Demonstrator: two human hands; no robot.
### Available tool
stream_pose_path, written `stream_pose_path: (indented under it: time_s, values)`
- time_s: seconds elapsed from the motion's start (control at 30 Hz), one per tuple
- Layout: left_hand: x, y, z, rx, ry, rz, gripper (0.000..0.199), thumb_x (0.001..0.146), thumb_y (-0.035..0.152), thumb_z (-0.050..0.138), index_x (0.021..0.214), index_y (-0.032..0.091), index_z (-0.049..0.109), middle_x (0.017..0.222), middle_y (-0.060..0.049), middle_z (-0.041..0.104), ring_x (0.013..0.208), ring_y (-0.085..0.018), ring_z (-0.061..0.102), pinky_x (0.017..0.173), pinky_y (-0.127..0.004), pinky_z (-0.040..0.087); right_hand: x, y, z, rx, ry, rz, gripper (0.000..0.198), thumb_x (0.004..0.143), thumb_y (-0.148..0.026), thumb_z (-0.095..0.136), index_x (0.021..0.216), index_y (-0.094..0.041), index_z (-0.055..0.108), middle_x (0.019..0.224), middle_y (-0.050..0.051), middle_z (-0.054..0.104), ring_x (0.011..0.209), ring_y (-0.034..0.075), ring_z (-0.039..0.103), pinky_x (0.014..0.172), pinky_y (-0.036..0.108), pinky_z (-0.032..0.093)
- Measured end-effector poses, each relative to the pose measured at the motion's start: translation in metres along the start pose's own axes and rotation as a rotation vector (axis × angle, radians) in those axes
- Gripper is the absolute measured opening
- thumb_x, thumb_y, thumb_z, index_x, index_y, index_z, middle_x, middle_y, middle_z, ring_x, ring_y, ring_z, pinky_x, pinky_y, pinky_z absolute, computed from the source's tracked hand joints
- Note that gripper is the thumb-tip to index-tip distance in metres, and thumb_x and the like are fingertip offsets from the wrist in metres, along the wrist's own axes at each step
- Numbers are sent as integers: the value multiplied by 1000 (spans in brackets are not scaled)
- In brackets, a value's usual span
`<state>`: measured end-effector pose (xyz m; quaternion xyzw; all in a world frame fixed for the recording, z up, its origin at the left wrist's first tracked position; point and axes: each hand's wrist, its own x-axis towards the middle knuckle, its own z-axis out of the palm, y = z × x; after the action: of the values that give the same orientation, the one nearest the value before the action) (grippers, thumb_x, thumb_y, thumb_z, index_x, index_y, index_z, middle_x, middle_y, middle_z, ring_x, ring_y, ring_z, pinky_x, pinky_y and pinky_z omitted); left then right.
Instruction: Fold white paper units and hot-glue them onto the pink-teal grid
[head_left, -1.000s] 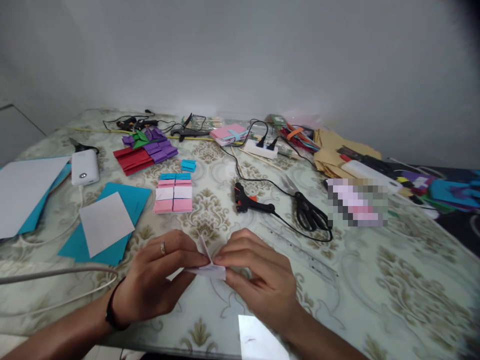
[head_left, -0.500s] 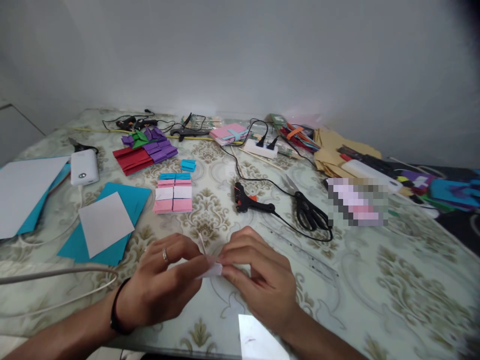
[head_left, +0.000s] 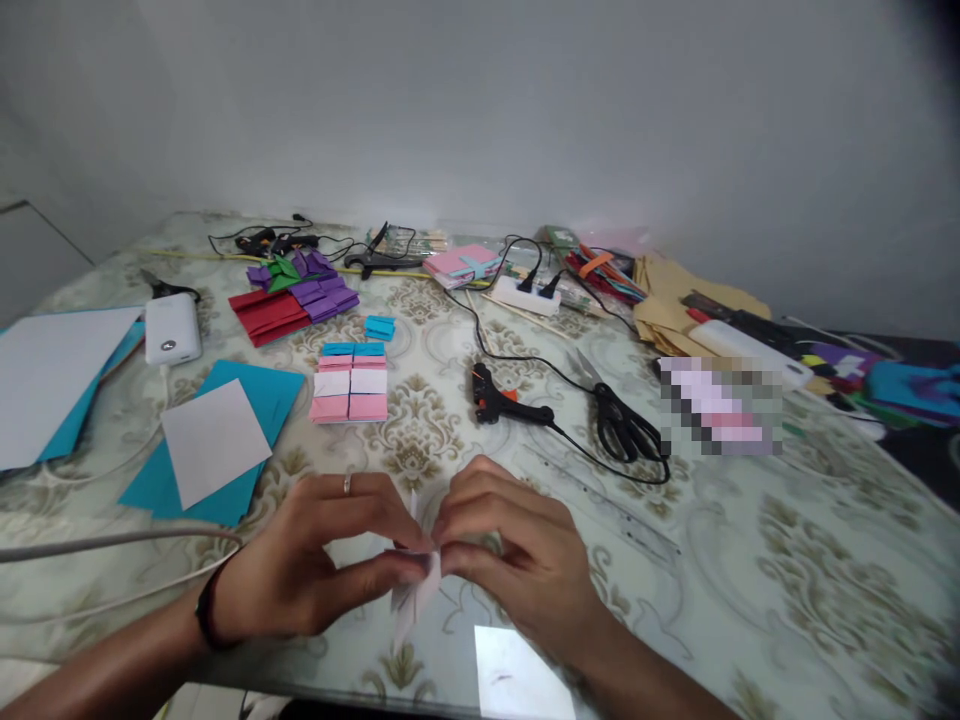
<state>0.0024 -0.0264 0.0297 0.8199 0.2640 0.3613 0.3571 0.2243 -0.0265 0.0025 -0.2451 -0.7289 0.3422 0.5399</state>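
Between my two hands is a small piece of folded white paper (head_left: pixel 420 598), standing on edge above the table. My left hand (head_left: pixel 330 555) pinches it from the left with thumb and fingertips, a ring on one finger. From the other side my right hand (head_left: pixel 517 550) grips it with thumb and bent fingers. Part of the paper is blurred and covered by fingers. Beyond my left hand lie folded pink, white and blue paper strips (head_left: pixel 350 408). A glue gun (head_left: pixel 510 405) rests beyond my right hand, with black-handled scissors (head_left: pixel 622 420) to its right.
Blue sheets (head_left: pixel 217 400) with a white square (head_left: pixel 217 445) lie at left, near a white power bank (head_left: pixel 172 330). Folded red paper (head_left: pixel 270 315) and purple pieces (head_left: pixel 324 297) sit farther back. A clear ruler (head_left: pixel 607 510) and power strip (head_left: pixel 525 296) are right of centre.
The white paper has turned from lying crosswise to pointing toward me, its lower part now hanging below my fingers. My left hand has opened out, its thumb now showing on the paper.
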Motion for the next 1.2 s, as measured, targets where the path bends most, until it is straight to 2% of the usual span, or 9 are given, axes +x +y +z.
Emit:
stream_pose_path:
  time_s: [0.13,0.23,0.37,0.53,0.8,0.93,1.2]
  values:
    - [-1,-4,4,146,80,-15,15,101,10,65,107,23,70,89,1,76,81,-13,72,73,-23,58,-3,2,0,-21,15,176,15,95,-28,79,86,-21,70,77,0,69,71,14,64,65,27,49]
    - [-2,-8,10,328,199,50,9,100,13,68,102,21,69,87,1,73,77,-12,71,70,-23,58,-4,0,1,-12,-63,328,22,96,-39,73,87,-20,70,78,1,69,70,15,65,66,28,49]
    - [-2,-12,19,512,260,150,9,98,11,67,99,20,68,83,1,73,72,-13,70,67,-25,58,-3,-4,5,-49,-141,420,17,97,-29,61,88,-18,70,75,2,68,70,16,65,69,28,50]
    - [-3,-13,24,599,269,139,13,97,7,66,96,20,66,82,1,73,72,-14,69,69,-28,58,-2,-7,11,-124,-137,412,12,92,-21,61,84,-18,68,74,1,68,66,14,62,64,26,48]
    - [-1,-12,23,578,271,162,13,94,5,69,99,17,69,85,-1,70,76,-15,66,74,-30,55,-3,-5,12,-184,-100,422,24,98,-23,56,75,-19,64,70,0,61,65,14,57,61,28,43]
    - [1,-11,22,581,271,153,11,96,8,69,100,18,69,82,1,69,74,-15,63,71,-32,54,-4,-4,12,-172,-86,402,30,101,-24,52,73,-19,61,68,-1,57,63,14,53,60,28,40]
    - [-2,-11,26,586,271,163,16,94,4,70,101,18,70,82,1,71,73,-15,63,71,-34,54,-4,-3,12,-162,-72,390,26,98,-22,54,74,-19,63,69,-1,59,63,13,56,60,27,42]
